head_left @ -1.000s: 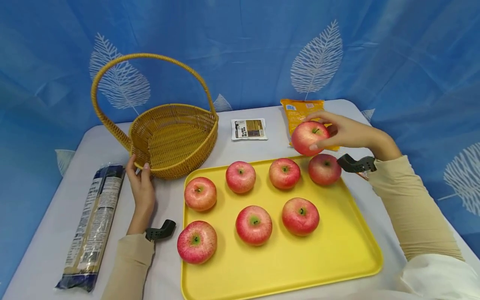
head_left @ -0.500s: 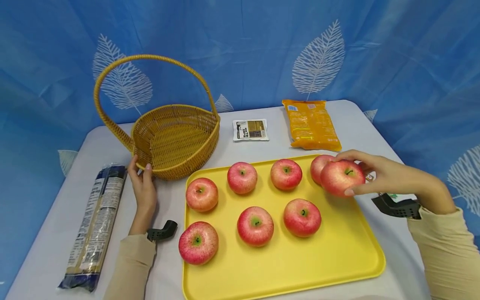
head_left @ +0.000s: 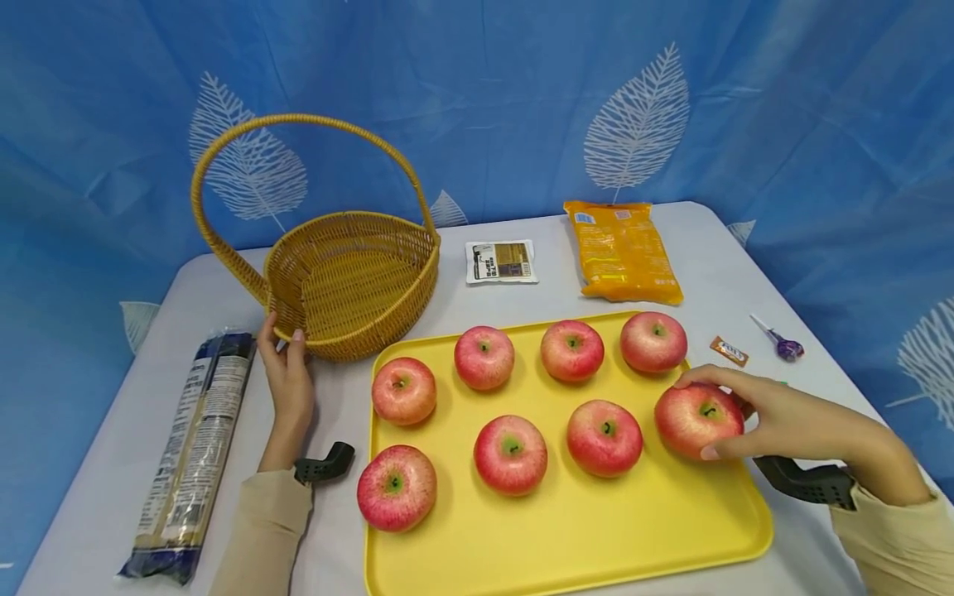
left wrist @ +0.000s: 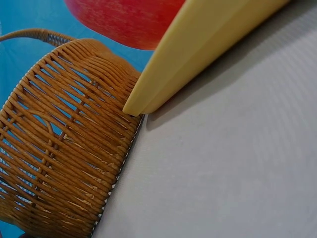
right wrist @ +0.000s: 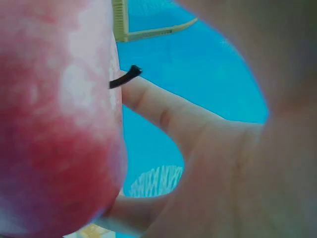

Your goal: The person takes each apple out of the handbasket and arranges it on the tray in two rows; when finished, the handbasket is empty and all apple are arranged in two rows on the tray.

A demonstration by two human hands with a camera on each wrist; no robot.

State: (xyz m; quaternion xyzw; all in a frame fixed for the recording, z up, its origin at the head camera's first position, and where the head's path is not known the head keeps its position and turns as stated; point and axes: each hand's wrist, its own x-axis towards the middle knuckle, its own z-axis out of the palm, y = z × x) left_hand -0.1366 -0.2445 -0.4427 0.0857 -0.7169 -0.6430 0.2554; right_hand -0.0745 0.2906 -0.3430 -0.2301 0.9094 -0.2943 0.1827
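Note:
My right hand (head_left: 775, 414) grips a red apple (head_left: 695, 420) at the right edge of the yellow tray (head_left: 596, 530), thumb on the near side and fingers on the far side. In the right wrist view the apple (right wrist: 54, 119) fills the left, its dark stem towards the palm. Several more apples, such as this one (head_left: 510, 455), sit on the tray in two loose rows. At the left, my left hand (head_left: 289, 389) holds the near-left rim of a wicker basket (head_left: 380, 335) with fingertips and thumb. The left wrist view shows the basket's woven side (left wrist: 64, 144) close to the tray's corner (left wrist: 163, 74).
A long clear-and-blue packet (head_left: 190, 463) lies left of my left arm. Behind the tray are a small white sachet (head_left: 501, 261) and an orange bag (head_left: 624, 252). A small wrapped candy (head_left: 729, 351) and a lollipop (head_left: 786, 346) lie at the right.
My right hand has carried the apple from near the orange bag towards me and down to the tray's right side. The left hand stays at the basket rim.

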